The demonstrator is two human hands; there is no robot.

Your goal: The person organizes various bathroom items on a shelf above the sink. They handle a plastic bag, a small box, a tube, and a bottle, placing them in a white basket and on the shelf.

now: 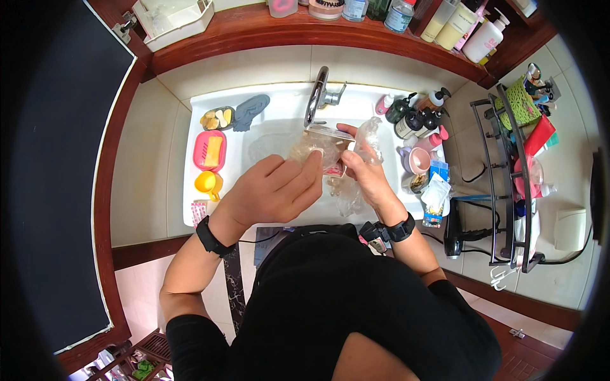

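Over the white sink [289, 112], both my hands meet around a small open box [330, 132] with pale edges and a red patch low on it. My right hand [372, 180] grips the box from its right side, thumb in front. Crumpled clear plastic [368, 138] sticks out beside those fingers, and more hangs below the box. My left hand [273, 187] is closed, its fingertips pinching at the box's near left side against pale translucent plastic [305, 150]. What exactly lies between those fingertips is hard to make out.
A chrome faucet [318, 95] rises just behind the box. Along the left rim sit a pink soap dish [199, 151], a yellow cup [208, 183] and a grey cloth [252, 111]. Several bottles [406, 125] and a pink mug [418, 160] crowd the right rim, near a black rack [502, 184].
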